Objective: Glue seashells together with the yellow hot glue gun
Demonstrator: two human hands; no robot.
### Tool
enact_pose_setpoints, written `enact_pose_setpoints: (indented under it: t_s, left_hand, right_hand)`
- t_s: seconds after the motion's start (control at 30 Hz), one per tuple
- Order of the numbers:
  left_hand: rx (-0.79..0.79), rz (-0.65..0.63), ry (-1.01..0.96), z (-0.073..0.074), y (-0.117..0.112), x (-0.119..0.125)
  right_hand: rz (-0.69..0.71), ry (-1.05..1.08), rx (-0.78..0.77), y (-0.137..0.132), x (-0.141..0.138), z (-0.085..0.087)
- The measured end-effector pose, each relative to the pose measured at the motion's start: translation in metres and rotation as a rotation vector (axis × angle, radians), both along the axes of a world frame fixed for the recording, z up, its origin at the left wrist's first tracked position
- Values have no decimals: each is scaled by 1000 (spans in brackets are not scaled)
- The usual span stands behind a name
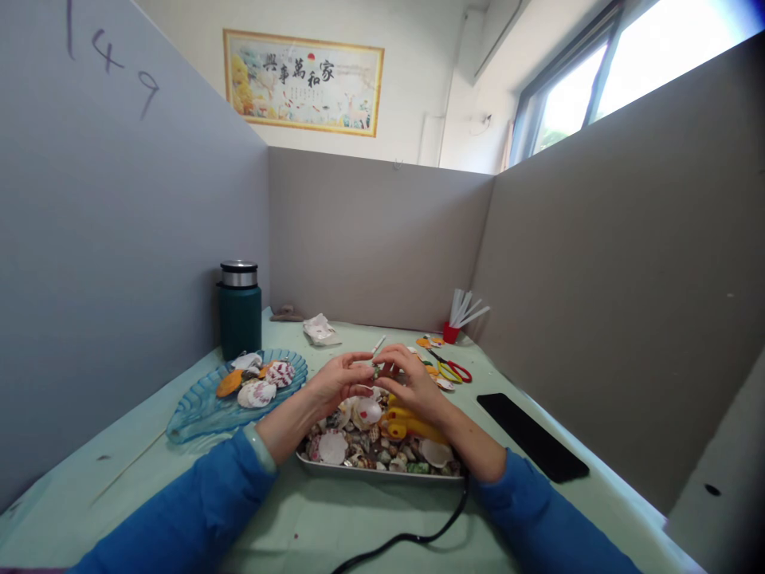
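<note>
My left hand (338, 380) and my right hand (412, 381) meet above a metal tray (382, 472) filled with several seashells. Both hands pinch a small dark greenish piece (376, 371) between their fingertips; it is too small to name. A thin white stick (378, 344) pokes up just behind the fingers. A yellow tool (406, 424) lies in the tray under my right wrist, with a black cable (418, 536) running from it toward me.
A blue glass leaf-shaped dish (197, 410) with shells lies at the left, a dark green flask (239, 311) behind it. Scissors (451, 368), a red cup of white sticks (457, 323) and a black phone (531, 437) sit at the right. Grey partitions enclose the table.
</note>
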State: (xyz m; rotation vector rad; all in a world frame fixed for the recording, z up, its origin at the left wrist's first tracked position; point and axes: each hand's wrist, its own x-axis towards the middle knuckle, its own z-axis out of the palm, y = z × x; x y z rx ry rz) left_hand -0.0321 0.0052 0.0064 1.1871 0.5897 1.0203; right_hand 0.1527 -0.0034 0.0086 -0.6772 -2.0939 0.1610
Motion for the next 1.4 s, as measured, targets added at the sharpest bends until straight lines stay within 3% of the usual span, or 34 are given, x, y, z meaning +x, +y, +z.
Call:
enact_pose_setpoints:
  t_s: [0.5,1.07,1.23,1.4]
  left_hand:
    - [140,89,6,-6,5,3]
    - [139,111,91,-1,-2,4]
    - [35,32,45,4,-7,5]
    - [14,-43,-18,-2,-2,5]
  right_hand:
    - [28,-13,-58,3,0,-1]
    - [-60,20,28,5,0,-2]
    - [-83,4,7,4,0,-2]
    - [-73,-23,32,3,0,-2]
